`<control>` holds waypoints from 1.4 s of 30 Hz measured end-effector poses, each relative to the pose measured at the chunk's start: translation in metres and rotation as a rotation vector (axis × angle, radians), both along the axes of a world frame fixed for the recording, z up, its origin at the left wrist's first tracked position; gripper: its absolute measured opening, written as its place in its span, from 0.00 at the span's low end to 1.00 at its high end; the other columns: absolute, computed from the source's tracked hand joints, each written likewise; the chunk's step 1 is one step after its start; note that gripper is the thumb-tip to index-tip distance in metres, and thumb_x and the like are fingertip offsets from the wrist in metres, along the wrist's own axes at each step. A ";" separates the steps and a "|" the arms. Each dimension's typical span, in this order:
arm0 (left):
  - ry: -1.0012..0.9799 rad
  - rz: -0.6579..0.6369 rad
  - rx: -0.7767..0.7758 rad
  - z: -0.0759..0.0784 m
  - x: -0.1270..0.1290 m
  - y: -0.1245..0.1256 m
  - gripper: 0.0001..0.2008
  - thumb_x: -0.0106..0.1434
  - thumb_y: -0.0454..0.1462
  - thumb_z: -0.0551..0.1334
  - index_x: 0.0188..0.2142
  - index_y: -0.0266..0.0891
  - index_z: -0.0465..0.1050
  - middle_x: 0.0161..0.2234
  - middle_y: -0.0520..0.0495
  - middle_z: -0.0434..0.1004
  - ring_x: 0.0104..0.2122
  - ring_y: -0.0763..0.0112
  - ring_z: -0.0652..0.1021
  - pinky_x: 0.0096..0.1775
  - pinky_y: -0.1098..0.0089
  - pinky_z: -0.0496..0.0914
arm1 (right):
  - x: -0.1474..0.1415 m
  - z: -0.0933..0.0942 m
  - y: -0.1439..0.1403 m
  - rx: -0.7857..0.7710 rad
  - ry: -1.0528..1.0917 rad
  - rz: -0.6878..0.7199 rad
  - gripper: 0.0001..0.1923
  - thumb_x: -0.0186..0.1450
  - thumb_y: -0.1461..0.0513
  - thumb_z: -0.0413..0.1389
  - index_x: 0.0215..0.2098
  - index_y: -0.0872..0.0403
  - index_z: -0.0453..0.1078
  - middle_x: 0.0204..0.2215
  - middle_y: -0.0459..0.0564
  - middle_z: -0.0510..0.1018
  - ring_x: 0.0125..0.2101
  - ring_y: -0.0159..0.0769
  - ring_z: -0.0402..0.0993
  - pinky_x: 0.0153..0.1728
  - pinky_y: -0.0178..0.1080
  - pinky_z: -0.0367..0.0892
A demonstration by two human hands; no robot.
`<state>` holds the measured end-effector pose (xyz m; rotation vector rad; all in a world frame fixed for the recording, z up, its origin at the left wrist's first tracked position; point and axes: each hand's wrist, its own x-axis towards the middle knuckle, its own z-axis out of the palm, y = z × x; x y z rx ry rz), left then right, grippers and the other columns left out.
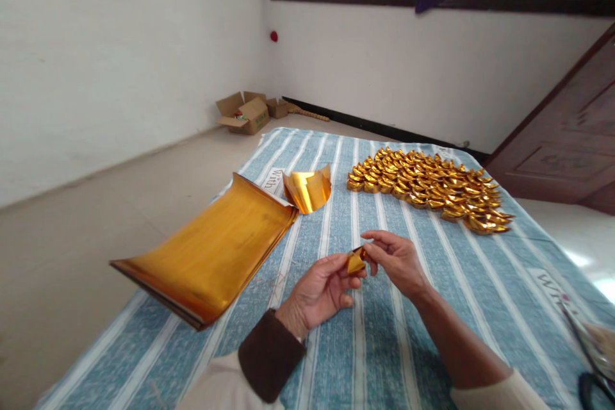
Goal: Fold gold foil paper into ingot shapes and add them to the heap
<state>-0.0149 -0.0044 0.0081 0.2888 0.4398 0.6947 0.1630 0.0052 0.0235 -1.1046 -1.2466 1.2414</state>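
Gold foil (356, 262), folded small, is pinched between the left hand's (319, 288) thumb and fingers, while the right hand's (396, 264) thumb and forefinger grip its right edge. Beneath the fingers spreads a striped cloth (384, 349). Left of them lies a sheet stack (211, 243); ahead-left, a curled sheet (310, 193); ahead-right, clustered folded pieces (423, 182). Scissors (594, 391), partly in view, lie far right; well beyond stands an open carton (254, 116).

The left hand (319, 291) and right hand (396, 262) are bare. Left sleeve (221, 384): cream, dark-brown cuff (271, 355). Right sleeve (500, 395): cream.
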 end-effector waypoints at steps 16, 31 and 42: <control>0.031 0.069 0.116 0.008 0.001 -0.005 0.13 0.65 0.34 0.64 0.49 0.31 0.74 0.37 0.39 0.81 0.32 0.69 0.81 0.31 0.73 0.76 | -0.001 -0.004 0.004 -0.320 0.316 0.068 0.16 0.51 0.54 0.68 0.27 0.57 0.74 0.18 0.46 0.78 0.13 0.28 0.69 0.16 0.31 0.62; 0.224 0.292 0.026 0.005 0.007 0.000 0.01 0.62 0.29 0.64 0.34 0.31 0.75 0.25 0.47 0.77 0.19 0.79 0.74 0.23 0.78 0.71 | -0.004 -0.003 0.002 -0.418 0.359 0.066 0.18 0.50 0.53 0.69 0.28 0.57 0.73 0.21 0.49 0.80 0.15 0.31 0.73 0.19 0.33 0.67; 0.167 0.343 -0.097 0.007 0.005 0.002 0.04 0.65 0.30 0.62 0.33 0.33 0.70 0.24 0.51 0.73 0.17 0.82 0.71 0.21 0.80 0.69 | -0.004 -0.006 0.001 -0.246 0.237 0.095 0.17 0.49 0.56 0.70 0.31 0.56 0.73 0.23 0.47 0.81 0.17 0.33 0.74 0.22 0.36 0.68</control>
